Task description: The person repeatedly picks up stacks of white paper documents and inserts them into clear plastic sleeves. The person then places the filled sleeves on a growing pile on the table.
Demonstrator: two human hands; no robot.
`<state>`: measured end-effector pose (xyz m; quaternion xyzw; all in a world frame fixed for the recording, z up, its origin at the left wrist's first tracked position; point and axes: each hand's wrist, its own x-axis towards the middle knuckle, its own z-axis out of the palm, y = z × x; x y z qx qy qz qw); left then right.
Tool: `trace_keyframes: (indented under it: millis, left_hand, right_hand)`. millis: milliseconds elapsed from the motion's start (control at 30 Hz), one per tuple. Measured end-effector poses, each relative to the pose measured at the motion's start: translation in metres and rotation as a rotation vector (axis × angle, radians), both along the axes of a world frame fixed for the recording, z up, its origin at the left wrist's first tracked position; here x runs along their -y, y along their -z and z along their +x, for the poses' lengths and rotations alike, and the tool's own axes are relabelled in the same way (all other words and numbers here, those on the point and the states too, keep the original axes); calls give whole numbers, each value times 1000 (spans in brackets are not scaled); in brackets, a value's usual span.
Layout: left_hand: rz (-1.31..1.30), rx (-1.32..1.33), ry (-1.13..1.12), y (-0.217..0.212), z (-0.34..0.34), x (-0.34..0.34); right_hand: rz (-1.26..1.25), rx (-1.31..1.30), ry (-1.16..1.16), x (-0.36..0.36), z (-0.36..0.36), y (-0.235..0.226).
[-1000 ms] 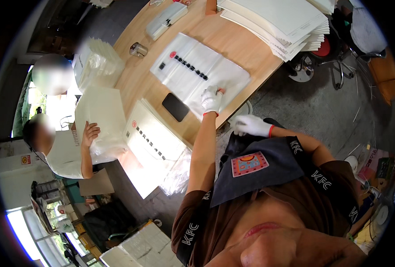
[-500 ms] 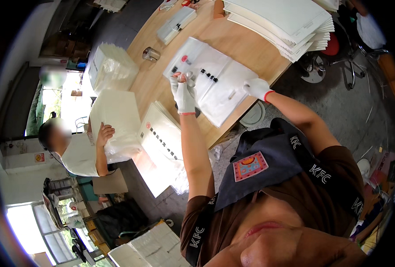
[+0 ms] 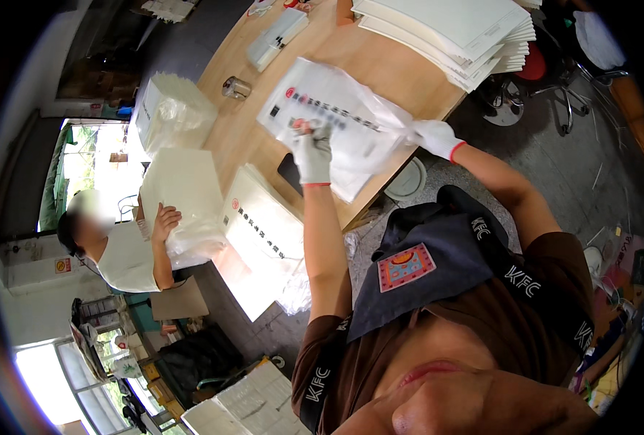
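Observation:
A clear plastic bag (image 3: 387, 134) lies over a white printed sheet or folder (image 3: 278, 101) with a red round mark and black lettering on the table. My right hand (image 3: 436, 138), in a white glove with a red cuff edge, is closed on the bag's right end, which bunches and pulls up toward it. Above the near left part of the bag is my left hand (image 3: 313, 152), gloved with bare fingertips. Its fingers are curled together and slightly blurred; what they hold, if anything, I cannot make out. Beside its wrist a dark flat object (image 3: 290, 172) lies on the table.
Left of my arm is a stack of printed white folders (image 3: 264, 217). A bagged stack (image 3: 173, 116), a glass jar (image 3: 236, 88) and a packet (image 3: 277, 40) stand farther off. Large white boards (image 3: 452, 29) are piled far right. A co-worker (image 3: 133, 250) handles a wrapped stack (image 3: 188, 188) at left.
My right hand has moved slightly right, drawing the bag's end into folds. My left hand has shifted a little right and down, its fingers more curled. More black lettering shows through the bag.

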<state>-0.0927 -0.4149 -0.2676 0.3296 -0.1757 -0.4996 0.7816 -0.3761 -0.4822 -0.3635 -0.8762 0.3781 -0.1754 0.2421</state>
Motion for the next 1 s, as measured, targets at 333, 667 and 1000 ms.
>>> trace_keyframes:
  millis: [333, 667, 1000]
  left_hand:
    - [374, 1505, 319, 7, -93, -10]
    - [146, 171, 559, 63, -59, -3]
    - [156, 699, 271, -26, -113, -18]
  right_hand:
    - [743, 543, 54, 9, -4, -57]
    - [200, 85, 37, 4, -36, -57]
    - [158, 337, -113, -18, -19, -98]
